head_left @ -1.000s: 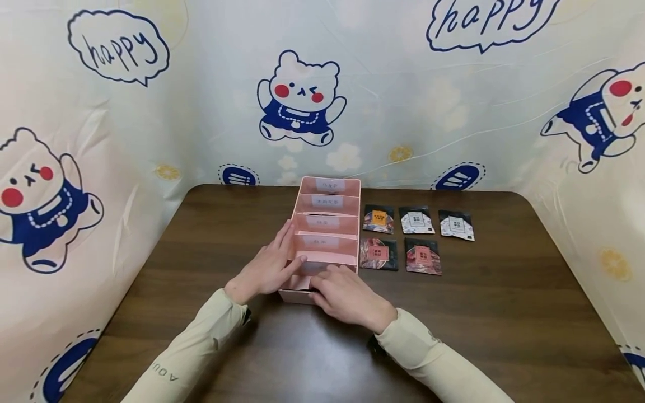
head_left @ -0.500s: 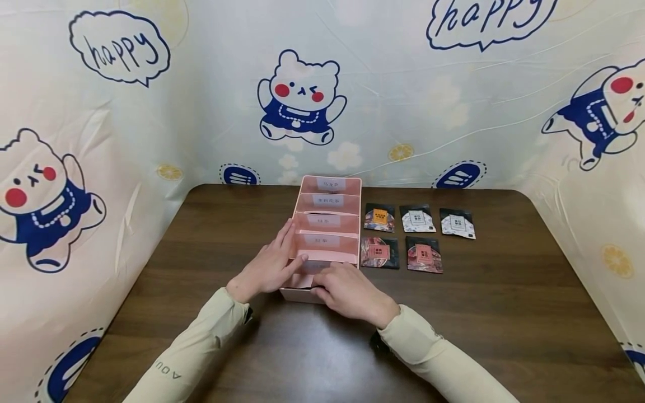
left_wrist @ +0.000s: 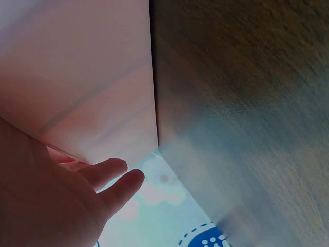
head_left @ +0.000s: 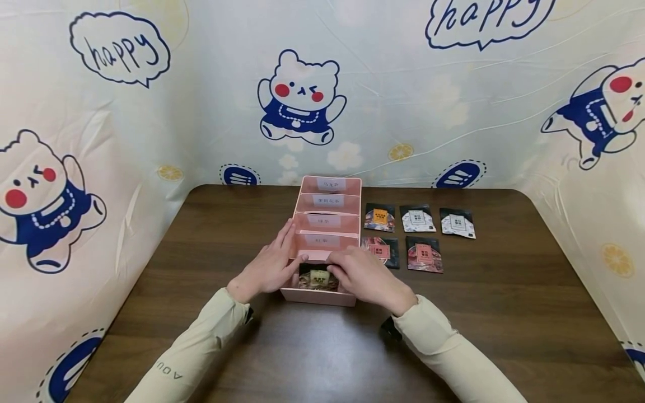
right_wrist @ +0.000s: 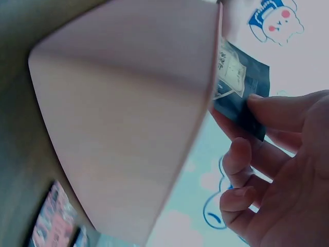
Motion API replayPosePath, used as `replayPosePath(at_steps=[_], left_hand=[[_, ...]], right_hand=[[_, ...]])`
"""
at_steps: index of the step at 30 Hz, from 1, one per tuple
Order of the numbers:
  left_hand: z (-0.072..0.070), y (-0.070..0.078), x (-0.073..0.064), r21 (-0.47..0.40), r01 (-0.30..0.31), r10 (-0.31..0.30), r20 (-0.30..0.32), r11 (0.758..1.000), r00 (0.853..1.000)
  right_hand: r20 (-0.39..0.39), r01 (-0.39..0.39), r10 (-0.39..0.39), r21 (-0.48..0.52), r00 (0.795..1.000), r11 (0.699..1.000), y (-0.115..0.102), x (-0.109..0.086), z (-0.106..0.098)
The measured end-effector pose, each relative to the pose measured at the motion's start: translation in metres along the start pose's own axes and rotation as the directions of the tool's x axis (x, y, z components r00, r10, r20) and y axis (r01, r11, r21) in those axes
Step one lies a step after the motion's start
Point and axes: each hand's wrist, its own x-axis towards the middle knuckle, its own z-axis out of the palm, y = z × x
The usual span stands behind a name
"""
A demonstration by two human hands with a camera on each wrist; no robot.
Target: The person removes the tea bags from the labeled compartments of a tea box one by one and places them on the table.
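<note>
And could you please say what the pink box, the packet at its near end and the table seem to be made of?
Box: probably plastic, matt to satin, given its smooth, even walls and rounded corners.
Packet: likely smooth foil or film, being thin, flat and printed, though paper is possible.
Table: wood or wood-look laminate, with visible grain and a soft shine.

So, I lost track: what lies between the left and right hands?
Head view: the near end of the pink box, plus a dark packet pinched by the right hand.
</note>
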Motion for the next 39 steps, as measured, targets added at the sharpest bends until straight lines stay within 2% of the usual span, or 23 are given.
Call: replayPosePath(at_steps=[4,13,22,26,33,39], left_hand=[[0.000,0.000,0.000,0.011,-0.013,0.013,-0.004,1.000,1.000],[0.001,-0.001,0.001,0.005,-0.026,0.026,-0.012,1.000,1.000],[0.000,0.001,0.001,-0.001,-0.001,0.002,0.006,1.000,1.000],[0.000,0.001,0.001,-0.010,0.005,-0.005,0.012,1.000,1.000],[0.000,0.001,0.001,-0.012,-0.011,0.011,-0.001,1.000,1.000],[0.000,0.001,0.001,-0.024,-0.013,0.013,-0.001,1.000,1.000]], right_hand=[[-0.036,-0.024,0.024,0.013,0.999,1.000,0.004,-0.002,-0.009],[-0.128,-0.016,0.014,-0.017,0.992,1.000,0.008,-0.005,-0.023],[-0.217,-0.041,0.050,0.047,0.975,0.998,0.022,-0.012,-0.043],[-0.236,-0.093,0.107,0.067,0.966,0.993,0.030,-0.019,-0.053],[-0.224,-0.208,0.219,0.070,0.950,0.976,0.054,-0.034,-0.065],[-0.210,-0.266,0.268,0.039,0.940,0.963,0.078,-0.047,-0.069]])
